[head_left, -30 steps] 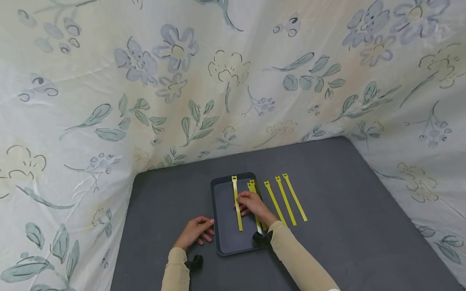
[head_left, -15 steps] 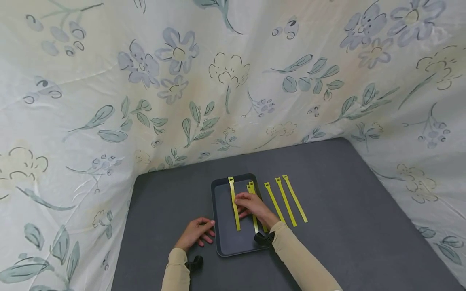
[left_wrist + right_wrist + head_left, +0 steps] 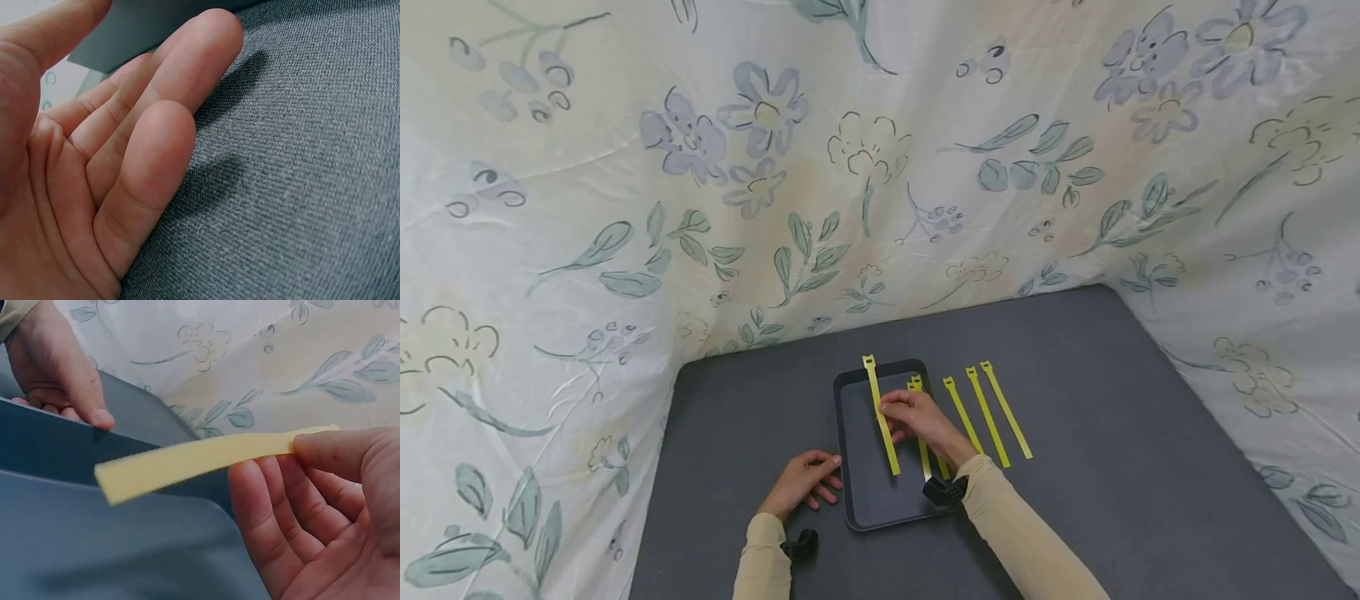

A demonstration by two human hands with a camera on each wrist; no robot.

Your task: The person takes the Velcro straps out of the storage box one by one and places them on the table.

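And there's the right hand (image 3: 925,421), grip pinched on a yellow strap (image 3: 194,460) above the dark tray (image 3: 868,497), left hand (image 3: 802,482) loose and holding nothing at the tray's edge, and a light, level hold should best keep that bendy-looking strap from twisting!

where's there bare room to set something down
Widest: the table between the three loose straps and its right edge. Also left of the tray, beyond the left hand. In the tray, the strip between its left wall and the held strap looks bare. Crowded: the tray's right side, with other straps under the right hand.
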